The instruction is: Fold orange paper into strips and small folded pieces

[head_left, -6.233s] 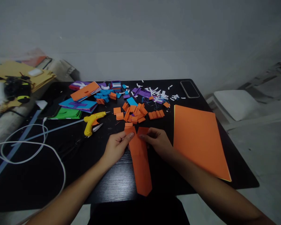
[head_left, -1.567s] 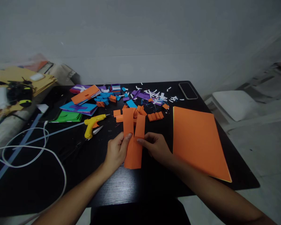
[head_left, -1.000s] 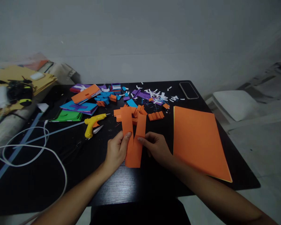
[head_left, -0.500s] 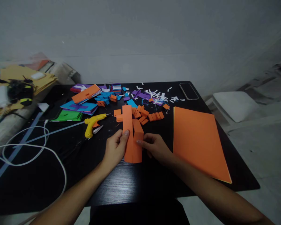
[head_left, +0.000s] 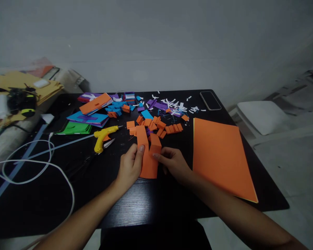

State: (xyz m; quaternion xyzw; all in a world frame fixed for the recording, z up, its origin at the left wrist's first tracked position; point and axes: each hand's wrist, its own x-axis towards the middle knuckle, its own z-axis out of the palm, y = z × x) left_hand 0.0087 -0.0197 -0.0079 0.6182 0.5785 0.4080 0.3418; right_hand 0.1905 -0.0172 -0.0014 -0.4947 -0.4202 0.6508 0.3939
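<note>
Between my two hands is a creased piece of orange paper (head_left: 149,167), split lengthwise at its far end into two strips. My left hand (head_left: 131,160) pinches its left strip, thumb on top. My right hand (head_left: 173,162) grips the right strip between thumb and fingers, and that strip is bent upward. Just beyond the paper lie several small folded orange paper pieces (head_left: 160,125). A yellow glue gun (head_left: 102,138) rests left of my left hand, with a pointed metal tool (head_left: 109,143) partly under it. A stack of orange sheets (head_left: 220,156) lies right of my right hand.
Folded coloured paper (head_left: 87,118) is piled at the back left, near blue paper pieces (head_left: 117,108). White and purple scraps (head_left: 172,106) lie at the back, with a phone (head_left: 210,100) at the far right corner. A white cable (head_left: 65,173) loops across the left side.
The far ends of the two orange strips have dropped nearer to me and spread farther apart. Both hands keep their hold, and the right one has shifted slightly.
</note>
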